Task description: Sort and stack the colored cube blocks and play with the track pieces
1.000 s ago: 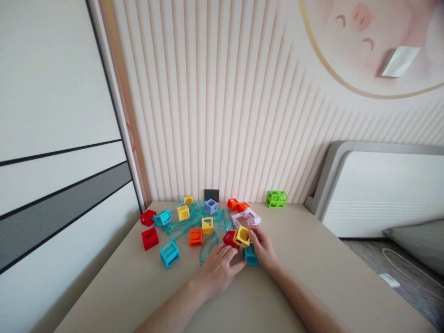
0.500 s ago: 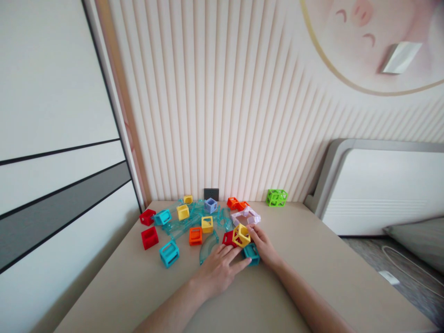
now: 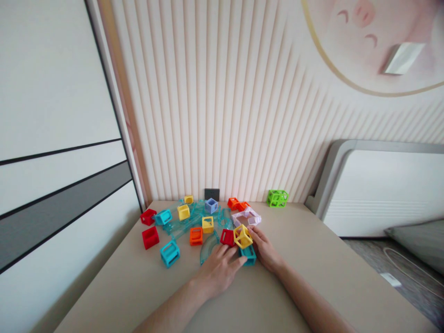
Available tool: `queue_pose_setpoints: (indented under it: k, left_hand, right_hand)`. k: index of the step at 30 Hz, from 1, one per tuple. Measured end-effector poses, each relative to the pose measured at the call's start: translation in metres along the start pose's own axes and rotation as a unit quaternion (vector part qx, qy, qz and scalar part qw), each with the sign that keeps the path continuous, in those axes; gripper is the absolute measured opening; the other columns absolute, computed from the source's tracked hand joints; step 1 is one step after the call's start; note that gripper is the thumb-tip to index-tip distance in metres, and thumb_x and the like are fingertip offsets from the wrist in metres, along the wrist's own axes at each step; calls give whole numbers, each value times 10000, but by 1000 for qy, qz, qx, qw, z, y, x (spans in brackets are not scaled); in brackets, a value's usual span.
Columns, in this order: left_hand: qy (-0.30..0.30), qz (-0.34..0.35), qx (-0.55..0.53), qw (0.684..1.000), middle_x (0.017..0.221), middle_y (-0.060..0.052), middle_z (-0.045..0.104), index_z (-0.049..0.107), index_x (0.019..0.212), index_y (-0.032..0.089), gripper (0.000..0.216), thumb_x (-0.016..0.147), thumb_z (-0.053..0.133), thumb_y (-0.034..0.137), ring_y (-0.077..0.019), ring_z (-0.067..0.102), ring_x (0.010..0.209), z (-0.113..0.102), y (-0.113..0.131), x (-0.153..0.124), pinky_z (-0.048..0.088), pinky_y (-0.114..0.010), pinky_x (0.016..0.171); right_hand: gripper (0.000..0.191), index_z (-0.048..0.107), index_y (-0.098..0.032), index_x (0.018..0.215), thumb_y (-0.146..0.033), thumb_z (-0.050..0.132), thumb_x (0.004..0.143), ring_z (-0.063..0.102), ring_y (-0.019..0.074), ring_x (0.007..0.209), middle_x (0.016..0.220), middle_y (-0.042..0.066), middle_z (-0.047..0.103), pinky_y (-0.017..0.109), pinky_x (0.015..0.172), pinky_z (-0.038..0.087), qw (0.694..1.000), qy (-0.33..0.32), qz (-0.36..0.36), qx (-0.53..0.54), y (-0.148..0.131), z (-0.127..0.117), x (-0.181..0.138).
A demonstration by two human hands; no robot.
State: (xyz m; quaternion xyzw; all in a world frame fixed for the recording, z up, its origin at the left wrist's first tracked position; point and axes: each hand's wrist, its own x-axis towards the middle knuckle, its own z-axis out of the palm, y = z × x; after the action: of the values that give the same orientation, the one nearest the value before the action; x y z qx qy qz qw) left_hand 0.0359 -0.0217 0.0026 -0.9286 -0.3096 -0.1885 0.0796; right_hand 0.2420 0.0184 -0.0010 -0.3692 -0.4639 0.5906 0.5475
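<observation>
My left hand [image 3: 218, 267] lies on the beige table [image 3: 312, 286] with its fingers stretched forward against a teal cube block [image 3: 249, 255] and near a red cube block [image 3: 228, 237]. My right hand [image 3: 264, 249] pinches a yellow open-frame cube [image 3: 243, 236] and holds it tilted on top of the teal cube. A clear blue curved track piece [image 3: 208, 246] lies just left of my left fingers.
Several coloured cube blocks and clear track pieces are scattered toward the back left, among them red cubes [image 3: 150, 237], a teal cube [image 3: 169, 253] and an orange one [image 3: 196, 236]. Pale pink frames [image 3: 247, 215] lie behind my hands. A green cube pair [image 3: 276, 198] stands by the wall. A bed headboard [image 3: 381, 185] is on the right.
The yellow cube has shifted slightly on the teal cube and both hands have edged a little; the other blocks stay where they were.
</observation>
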Motion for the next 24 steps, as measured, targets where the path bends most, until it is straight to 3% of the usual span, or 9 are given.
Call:
queue_pose_setpoints:
  k: [7, 14, 18, 24]
  left_hand:
    - [-4, 7, -10, 1000, 1182, -35, 667, 500, 1350, 290, 401, 955, 518, 225, -201, 588, 1061, 0, -1, 1, 414, -367, 960]
    - [-18, 13, -32, 999, 1116, -40, 681, 553, 1294, 257, 368, 936, 518, 179, -198, 618, 1015, 2, -4, -2, 426, -378, 929]
    - [11, 21, -18, 1000, 1296, -74, 616, 580, 1292, 247, 362, 942, 512, 187, -220, 582, 1126, 1, -4, -4, 436, -383, 956]
    - [25, 48, 8, 998, 1551, -42, 437, 469, 1433, 278, 460, 974, 503, 256, -213, 467, 1328, 0, -5, -3, 359, -413, 1111]
  right_hand:
    - [438, 608, -226, 1005, -627, 649, 832, 734, 278, 848, 1018, 89, 746, 422, 737, 592, 1000, 17, -16, -7, -1, -5, 4]
    - [415, 571, -254, 955, -660, 571, 870, 693, 225, 822, 928, 43, 723, 372, 743, 587, 974, 122, -148, -122, 3, -25, 18]
    - [402, 595, -233, 967, -627, 550, 903, 666, 226, 877, 1015, 81, 705, 351, 760, 567, 940, 134, -211, -231, -3, -33, 16]
    - [399, 600, -222, 995, -608, 536, 917, 678, 222, 873, 1137, 116, 679, 361, 739, 582, 932, 132, -208, -266, -4, -34, 13]
